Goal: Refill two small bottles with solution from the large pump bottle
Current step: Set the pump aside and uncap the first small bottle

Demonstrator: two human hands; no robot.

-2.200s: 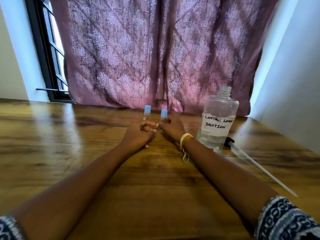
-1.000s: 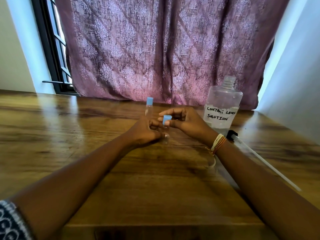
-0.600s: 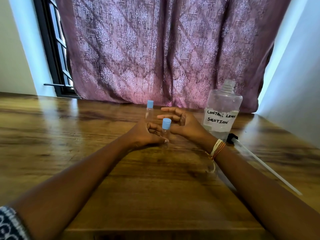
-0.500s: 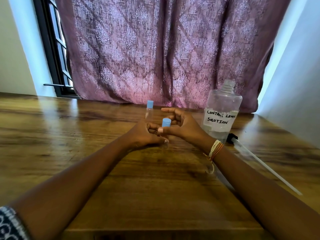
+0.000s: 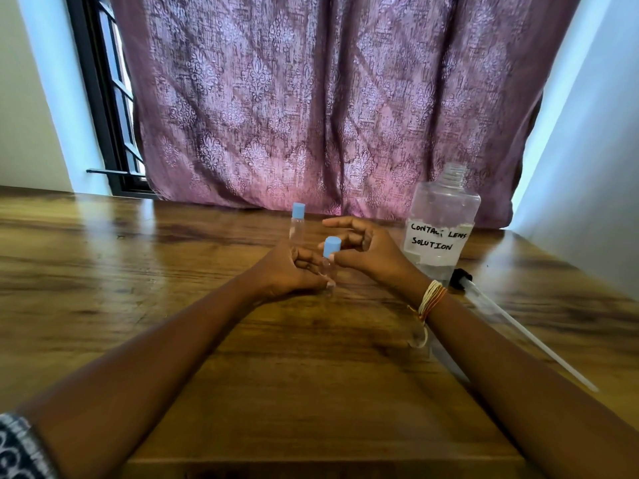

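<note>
My left hand (image 5: 292, 271) grips the clear body of a small bottle (image 5: 327, 269) with a blue cap (image 5: 331, 247), standing near the table's middle. My right hand (image 5: 366, 252) has thumb and fingers at that blue cap. A second small clear bottle (image 5: 297, 227) with a blue cap stands upright just behind, untouched. The large clear bottle (image 5: 439, 229), labelled "Contact Lens Solution", stands at the right with its neck uncovered and a little liquid in the bottom. Its black pump head with a long tube (image 5: 508, 319) lies on the table beside it.
The wooden table (image 5: 138, 271) ends at a front edge close to me. A purple patterned curtain (image 5: 311, 98) hangs right behind the bottles. A black window frame (image 5: 100, 98) is at the back left, a white wall at the right.
One small bottle came nearer to me, held by my left hand. My right hand shifted from the bottle's side up to its cap and has been working there over the last second.
</note>
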